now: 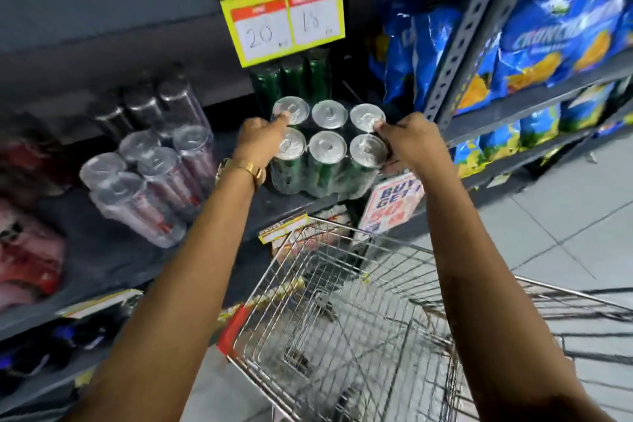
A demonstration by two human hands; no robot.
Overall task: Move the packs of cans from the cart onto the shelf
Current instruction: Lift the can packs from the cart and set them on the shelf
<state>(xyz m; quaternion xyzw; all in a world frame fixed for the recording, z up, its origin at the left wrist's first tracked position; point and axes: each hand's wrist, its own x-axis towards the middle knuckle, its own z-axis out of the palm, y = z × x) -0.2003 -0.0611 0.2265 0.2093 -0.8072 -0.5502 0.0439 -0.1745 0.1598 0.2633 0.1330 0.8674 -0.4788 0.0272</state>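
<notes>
A shrink-wrapped pack of green cans [327,151] with silver tops stands at the front edge of the grey shelf [102,250]. My left hand [262,142] grips its left side, fingers on the top of the far left can. My right hand [407,139] grips its right side, fingertips on the far right can. More green cans [291,79] stand behind the pack, further back on the shelf. The wire cart [359,319] sits below my arms, and I see no packs in its basket.
Packs of dark red cans [147,175] lie tilted on the shelf to the left. A yellow price sign [284,14] hangs above the green cans. Blue snack bags [548,44] fill the rack on the right. A promo card [394,202] hangs under the shelf edge.
</notes>
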